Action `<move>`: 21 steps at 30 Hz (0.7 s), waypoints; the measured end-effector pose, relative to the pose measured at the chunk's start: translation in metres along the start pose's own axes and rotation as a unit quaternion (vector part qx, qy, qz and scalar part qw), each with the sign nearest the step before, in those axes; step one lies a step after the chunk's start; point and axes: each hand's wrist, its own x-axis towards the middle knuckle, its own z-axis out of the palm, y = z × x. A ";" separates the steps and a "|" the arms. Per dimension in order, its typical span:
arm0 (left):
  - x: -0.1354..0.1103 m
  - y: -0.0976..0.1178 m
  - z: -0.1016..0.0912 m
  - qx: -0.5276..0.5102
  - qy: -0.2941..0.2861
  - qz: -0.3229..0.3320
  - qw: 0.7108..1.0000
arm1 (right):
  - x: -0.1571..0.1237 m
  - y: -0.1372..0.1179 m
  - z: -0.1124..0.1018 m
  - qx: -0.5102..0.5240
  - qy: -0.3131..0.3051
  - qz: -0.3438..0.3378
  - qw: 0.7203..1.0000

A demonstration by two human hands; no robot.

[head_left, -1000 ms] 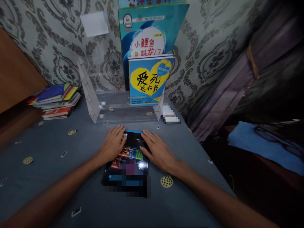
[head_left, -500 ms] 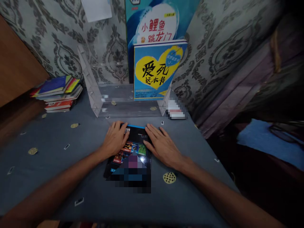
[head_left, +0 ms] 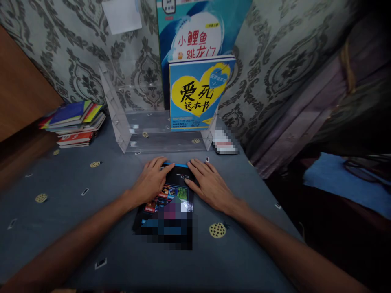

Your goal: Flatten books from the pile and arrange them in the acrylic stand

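Observation:
A dark book (head_left: 174, 181) with small colour pictures and a blue edge lies flat on the table, its near part blurred by pixels. Resting on its left side is my left hand (head_left: 152, 179), palm down with the fingers stretched toward the far edge. My right hand (head_left: 210, 183) lies along the book's right side, fingers extended and apart. Just beyond stands a clear acrylic book stand (head_left: 146, 140). In it a blue book with a yellow heart (head_left: 195, 95) leans upright at the right, in front of a larger teal book (head_left: 201, 24).
At the left is a pile of books (head_left: 75, 122). A pixelated white item (head_left: 224, 140) sits right of the stand. The patterned tablecloth (head_left: 64, 219) covers the table, whose right edge drops to a dark area with a blue cloth (head_left: 345, 183). A curtain (head_left: 296, 110) hangs there.
My left hand has shifted slightly right over the book's far left corner, its thumb side reaching further along the top. The right hand stays nearly still. The view has tilted a little.

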 end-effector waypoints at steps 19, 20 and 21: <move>0.001 0.012 0.006 0.034 0.015 -0.089 0.995 | 0.005 0.003 -0.016 -0.002 -0.044 0.005 0.999; 0.002 0.015 0.006 0.041 0.012 -0.096 0.994 | 0.006 0.004 -0.017 -0.003 -0.045 0.004 0.999; 0.003 0.018 0.006 0.046 0.008 -0.098 0.994 | 0.008 0.006 -0.018 -0.005 -0.046 0.005 0.999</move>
